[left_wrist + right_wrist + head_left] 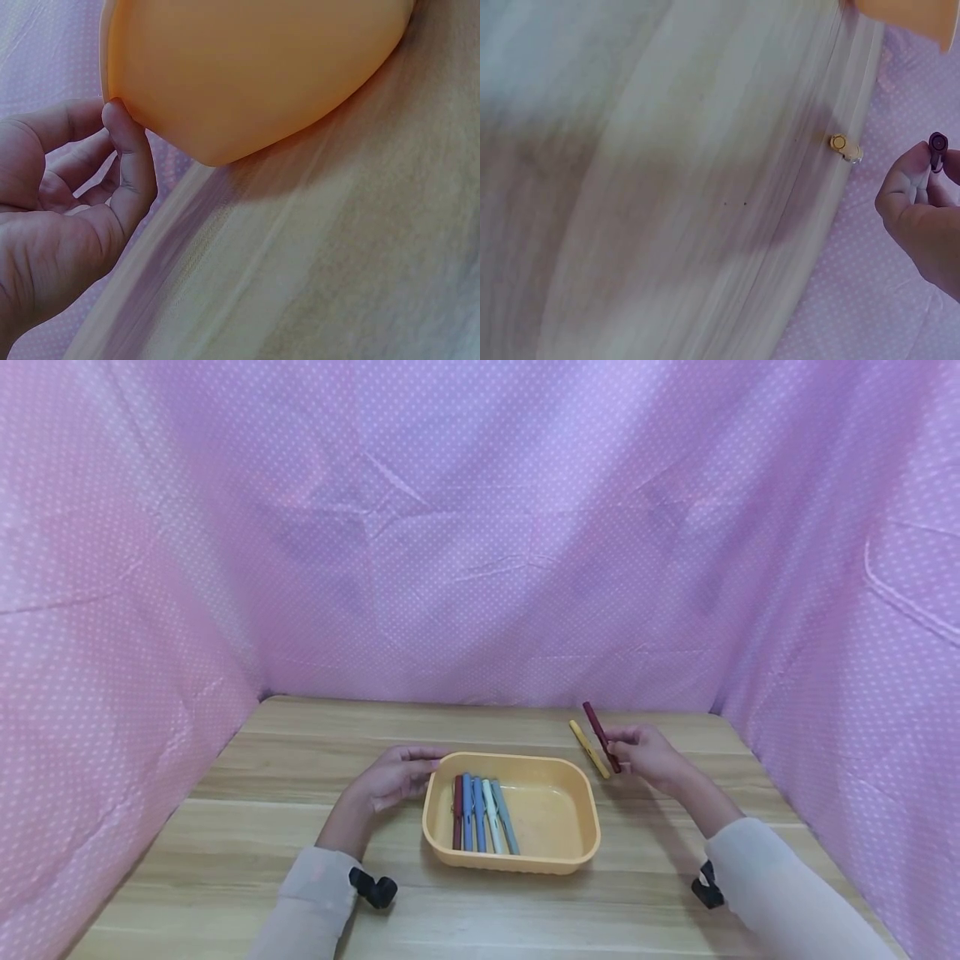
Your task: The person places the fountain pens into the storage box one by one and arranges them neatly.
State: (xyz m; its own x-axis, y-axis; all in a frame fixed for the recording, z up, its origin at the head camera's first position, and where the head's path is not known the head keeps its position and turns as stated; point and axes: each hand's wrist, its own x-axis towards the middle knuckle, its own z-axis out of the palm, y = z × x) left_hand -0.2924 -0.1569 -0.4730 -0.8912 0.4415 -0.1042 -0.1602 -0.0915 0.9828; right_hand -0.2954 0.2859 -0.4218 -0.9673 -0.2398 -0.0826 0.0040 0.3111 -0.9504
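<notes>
A yellow-orange plastic basket [558, 827] stands on the table, and my left hand [397, 778] pinches its left rim between thumb and fingers. In the left wrist view, the thumb lies against the basket's outer wall [247, 67]. On the basket's left side lie a dark red pen [457, 814], two blue pens [478, 817], a pale green pen [491, 817] and a grey-green pen [506, 818], side by side. Beyond its right corner, my right hand [651, 758] pinches another dark red pen [595, 722], tilted. Close beside that one is a yellow pen [589, 750] on the table.
The wooden table [247, 852] reaches back to a pink dotted cloth [480, 568], which also hangs on both sides. A black wrist camera [372, 888] sits at the left cuff, another black device [707, 885] at the right.
</notes>
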